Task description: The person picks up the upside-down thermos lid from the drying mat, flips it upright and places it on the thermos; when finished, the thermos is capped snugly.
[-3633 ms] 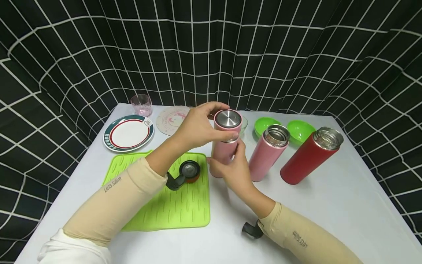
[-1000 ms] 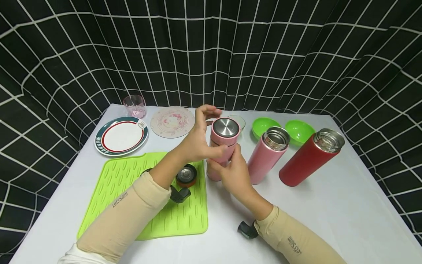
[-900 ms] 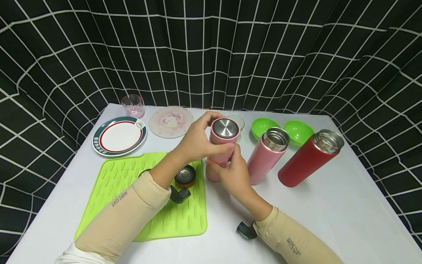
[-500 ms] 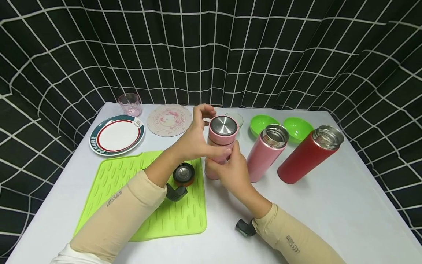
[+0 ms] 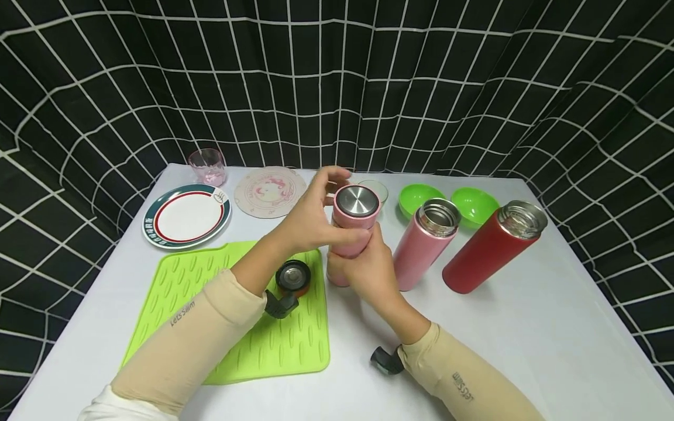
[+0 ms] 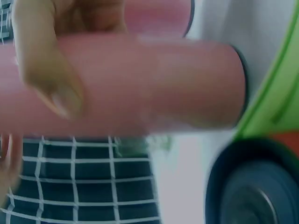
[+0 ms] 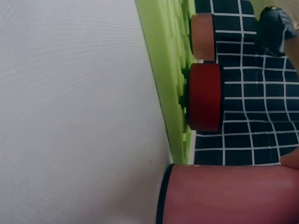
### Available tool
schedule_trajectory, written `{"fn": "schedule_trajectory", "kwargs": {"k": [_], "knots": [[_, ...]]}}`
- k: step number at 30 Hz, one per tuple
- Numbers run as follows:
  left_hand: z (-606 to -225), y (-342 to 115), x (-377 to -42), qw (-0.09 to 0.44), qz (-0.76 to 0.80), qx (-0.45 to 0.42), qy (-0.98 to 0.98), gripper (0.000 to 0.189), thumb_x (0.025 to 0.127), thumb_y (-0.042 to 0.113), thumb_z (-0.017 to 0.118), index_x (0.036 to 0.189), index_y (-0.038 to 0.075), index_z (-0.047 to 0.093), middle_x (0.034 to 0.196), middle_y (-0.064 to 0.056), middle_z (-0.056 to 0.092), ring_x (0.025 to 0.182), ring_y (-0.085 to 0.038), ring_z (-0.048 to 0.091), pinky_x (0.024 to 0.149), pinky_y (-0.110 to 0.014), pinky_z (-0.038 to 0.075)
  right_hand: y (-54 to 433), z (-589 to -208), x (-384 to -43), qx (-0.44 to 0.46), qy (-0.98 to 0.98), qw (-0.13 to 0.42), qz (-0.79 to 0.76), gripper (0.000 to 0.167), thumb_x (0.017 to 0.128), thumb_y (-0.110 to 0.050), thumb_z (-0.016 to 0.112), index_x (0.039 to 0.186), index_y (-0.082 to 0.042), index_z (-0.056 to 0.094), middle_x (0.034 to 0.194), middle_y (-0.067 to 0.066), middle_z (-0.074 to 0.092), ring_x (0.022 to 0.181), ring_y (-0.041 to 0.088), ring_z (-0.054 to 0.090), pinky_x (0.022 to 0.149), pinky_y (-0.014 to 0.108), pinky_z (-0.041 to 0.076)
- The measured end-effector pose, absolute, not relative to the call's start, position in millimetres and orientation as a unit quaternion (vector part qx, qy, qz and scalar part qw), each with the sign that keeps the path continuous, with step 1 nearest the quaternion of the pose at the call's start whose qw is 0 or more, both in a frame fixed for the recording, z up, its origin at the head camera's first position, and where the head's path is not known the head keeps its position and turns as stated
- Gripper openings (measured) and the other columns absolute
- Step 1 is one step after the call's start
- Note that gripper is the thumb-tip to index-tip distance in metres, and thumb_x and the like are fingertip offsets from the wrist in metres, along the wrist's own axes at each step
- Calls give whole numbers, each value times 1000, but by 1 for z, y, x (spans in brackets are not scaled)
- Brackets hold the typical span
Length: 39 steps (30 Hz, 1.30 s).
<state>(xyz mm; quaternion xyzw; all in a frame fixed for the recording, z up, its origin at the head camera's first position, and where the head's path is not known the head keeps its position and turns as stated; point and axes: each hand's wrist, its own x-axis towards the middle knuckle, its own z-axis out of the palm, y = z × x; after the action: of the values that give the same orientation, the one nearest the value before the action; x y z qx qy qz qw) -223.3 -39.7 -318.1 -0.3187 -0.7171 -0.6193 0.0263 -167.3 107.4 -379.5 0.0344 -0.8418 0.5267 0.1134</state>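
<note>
Near the middle of the white worktop stands the upright pink bottle, its steel-topped pink lid sitting at the upper end. Both hands are at it, close together: the right hand is wrapped round the body, while the left hand is above, its thumb across the front just below the lid and its bent fingers reaching behind; whether those fingers grip, I cannot tell. Just to the right stands a second pink bottle, then a red bottle, both with bare steel mouths. Behind the lidded bottle a clear glass dish shows, and beyond the second one are two green bowls, one beside the other. To the left lies a green mat, carrying a red cap and, seen in the right wrist view, a pink cap. Farther back are a white plate rimmed in dark green, a round printed disc and a pinkish glass, with a black gridded curtain behind.
</note>
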Motion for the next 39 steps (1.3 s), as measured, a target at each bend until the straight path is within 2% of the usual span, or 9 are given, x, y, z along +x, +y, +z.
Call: {"fn": "schedule_trajectory", "kwargs": {"k": [3, 7, 12, 18, 23, 26, 29, 35, 39], "knots": [[-315, -43, -223, 38, -600, -305, -738, 72, 66, 23, 90, 125, 8, 52, 120, -1, 57, 108, -15, 55, 93, -33, 46, 106, -380, -168, 40, -842, 116, 526, 68, 66, -14, 83, 123, -15, 47, 100, 3, 66, 89, 18, 63, 78, 36, 51], [-314, -46, -226, -4, -637, -326, -699, 66, 70, 4, 85, 129, 2, 54, 124, -7, 59, 111, -23, 57, 99, -37, 44, 106, -381, -170, 39, -842, 120, 525, 71, 65, -15, 84, 125, -18, 46, 101, 2, 66, 89, 17, 62, 80, 36, 50], [-317, -40, -223, 10, -612, -297, -733, 72, 66, 23, 91, 125, 9, 53, 119, 1, 58, 108, -16, 58, 93, -34, 47, 108, -384, -170, 35, -843, 116, 524, 71, 66, -15, 85, 126, -16, 47, 102, 3, 66, 91, 18, 63, 82, 36, 50], [-320, -43, -231, -67, -661, -332, -670, 65, 73, 0, 82, 130, 0, 52, 122, -9, 59, 110, -24, 58, 97, -37, 46, 110, -383, -170, 33, -836, 98, 540, 73, 65, -15, 89, 126, -19, 49, 104, 2, 67, 95, 18, 62, 87, 37, 48], [-318, -42, -226, 3, -620, -309, -721, 69, 66, 21, 91, 123, 7, 54, 117, -1, 59, 106, -17, 59, 93, -33, 48, 109, -380, -171, 35, -842, 92, 530, 69, 66, -17, 87, 124, -17, 51, 102, 2, 68, 94, 18, 63, 86, 37, 49], [-318, -45, -230, -34, -652, -321, -686, 60, 72, 5, 85, 126, 2, 59, 118, -8, 64, 109, -20, 60, 97, -34, 47, 109, -380, -171, 32, -841, 91, 532, 68, 65, -15, 87, 123, -18, 51, 101, 2, 68, 94, 18, 62, 86, 37, 48], [-316, -46, -231, -74, -664, -328, -668, 67, 74, -3, 80, 133, 0, 50, 126, -10, 57, 112, -23, 57, 98, -37, 46, 108, -380, -171, 25, -842, 91, 531, 68, 64, -15, 87, 122, -19, 52, 101, 2, 67, 93, 18, 62, 86, 38, 48], [-319, -40, -221, 25, -619, -278, -734, 70, 65, 24, 92, 121, 8, 53, 115, -2, 58, 103, -17, 59, 91, -33, 49, 109, -380, -171, 22, -845, 81, 528, 67, 66, -16, 86, 123, -17, 51, 101, 4, 68, 93, 20, 63, 85, 38, 49], [-320, -46, -230, -43, -667, -305, -679, 61, 71, 2, 84, 127, 3, 59, 118, -6, 63, 108, -21, 60, 96, -39, 47, 109, -380, -172, 21, -842, 81, 533, 69, 64, -15, 87, 122, -19, 51, 99, 2, 67, 91, 20, 62, 83, 37, 48]]}}
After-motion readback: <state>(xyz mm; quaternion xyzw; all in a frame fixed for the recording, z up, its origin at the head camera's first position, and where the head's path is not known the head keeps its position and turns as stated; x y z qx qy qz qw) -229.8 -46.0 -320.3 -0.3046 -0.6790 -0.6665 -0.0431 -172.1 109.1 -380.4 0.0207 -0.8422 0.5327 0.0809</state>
